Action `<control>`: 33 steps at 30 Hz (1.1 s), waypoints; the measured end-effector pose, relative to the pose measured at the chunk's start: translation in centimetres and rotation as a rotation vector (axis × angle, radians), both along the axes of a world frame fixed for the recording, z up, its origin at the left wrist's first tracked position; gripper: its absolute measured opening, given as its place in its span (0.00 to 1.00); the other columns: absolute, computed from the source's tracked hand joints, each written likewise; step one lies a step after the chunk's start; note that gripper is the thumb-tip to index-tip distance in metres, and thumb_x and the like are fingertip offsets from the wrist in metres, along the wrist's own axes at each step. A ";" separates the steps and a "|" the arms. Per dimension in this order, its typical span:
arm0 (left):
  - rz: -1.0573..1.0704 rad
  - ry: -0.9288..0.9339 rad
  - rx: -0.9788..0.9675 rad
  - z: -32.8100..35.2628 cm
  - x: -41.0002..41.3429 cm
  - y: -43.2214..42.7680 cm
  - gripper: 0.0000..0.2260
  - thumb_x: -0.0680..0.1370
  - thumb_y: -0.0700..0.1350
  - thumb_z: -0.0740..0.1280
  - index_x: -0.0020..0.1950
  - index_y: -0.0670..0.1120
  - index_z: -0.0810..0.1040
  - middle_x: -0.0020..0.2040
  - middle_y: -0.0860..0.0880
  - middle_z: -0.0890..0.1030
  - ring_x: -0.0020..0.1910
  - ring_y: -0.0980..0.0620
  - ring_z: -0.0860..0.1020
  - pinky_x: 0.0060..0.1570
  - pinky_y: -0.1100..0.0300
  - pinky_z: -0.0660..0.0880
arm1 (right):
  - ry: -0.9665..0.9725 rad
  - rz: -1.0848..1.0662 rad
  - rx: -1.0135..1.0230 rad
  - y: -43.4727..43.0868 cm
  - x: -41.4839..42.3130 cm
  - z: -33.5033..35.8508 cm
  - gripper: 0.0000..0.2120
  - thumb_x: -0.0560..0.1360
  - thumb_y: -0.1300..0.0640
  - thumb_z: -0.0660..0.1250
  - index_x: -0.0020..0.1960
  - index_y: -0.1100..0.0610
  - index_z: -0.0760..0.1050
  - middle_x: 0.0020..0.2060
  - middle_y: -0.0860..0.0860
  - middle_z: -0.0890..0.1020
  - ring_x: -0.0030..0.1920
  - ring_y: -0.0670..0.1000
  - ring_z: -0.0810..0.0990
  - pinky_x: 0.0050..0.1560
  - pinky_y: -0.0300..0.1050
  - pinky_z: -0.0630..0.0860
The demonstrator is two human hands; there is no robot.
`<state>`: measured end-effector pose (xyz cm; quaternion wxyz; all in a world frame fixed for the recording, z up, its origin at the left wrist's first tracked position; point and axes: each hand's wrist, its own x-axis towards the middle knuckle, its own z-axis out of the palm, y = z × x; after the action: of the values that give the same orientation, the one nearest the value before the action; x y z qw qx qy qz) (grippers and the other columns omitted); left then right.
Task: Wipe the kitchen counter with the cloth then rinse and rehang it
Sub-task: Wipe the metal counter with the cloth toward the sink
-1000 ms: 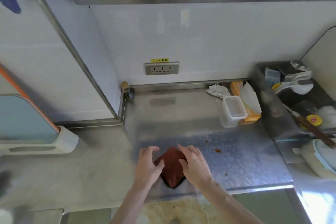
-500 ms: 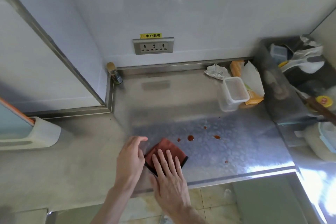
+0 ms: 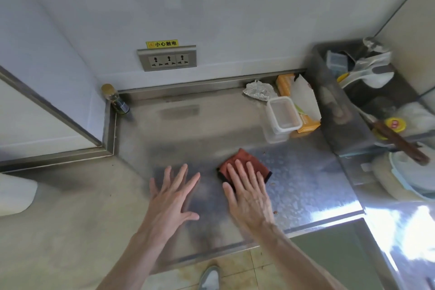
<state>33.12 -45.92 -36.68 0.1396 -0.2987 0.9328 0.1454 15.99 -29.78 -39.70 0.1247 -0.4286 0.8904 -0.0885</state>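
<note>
A folded reddish-brown cloth [image 3: 243, 158] lies on the steel kitchen counter [image 3: 207, 125], right of the middle. My right hand [image 3: 249, 193] presses flat on the cloth with its fingers spread, covering the near half. My left hand [image 3: 173, 193] rests flat and open on the bare counter, a hand's width left of the cloth and not touching it. A few small brown specks [image 3: 273, 184] remain on the metal just right of my right hand.
A clear plastic tub [image 3: 283, 114], an orange tissue pack [image 3: 306, 125] and crumpled foil [image 3: 257, 90] sit at the back right. A small bottle [image 3: 115, 99] stands in the back left corner. A sink [image 3: 334, 110] with dishes is on the right. A wall socket [image 3: 167, 57] is above.
My right hand has slid the cloth to the right and away from me, over the red spots, which no longer show. My left hand has left the cloth and lies flat on the counter.
</note>
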 end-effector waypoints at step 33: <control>0.082 -0.054 0.133 -0.2 -0.2 -0.3 0.52 0.69 0.68 0.73 0.82 0.62 0.43 0.83 0.58 0.38 0.82 0.41 0.40 0.73 0.28 0.54 | -0.058 0.103 0.109 11.2 -5.7 1.6 0.27 0.84 0.34 0.36 0.82 0.34 0.42 0.84 0.50 0.49 0.84 0.57 0.48 0.81 0.57 0.47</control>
<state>32.91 -46.17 -36.84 0.1782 -0.3303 0.9040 0.2047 10.25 -18.54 -38.13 0.1780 -0.4637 0.8667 -0.0457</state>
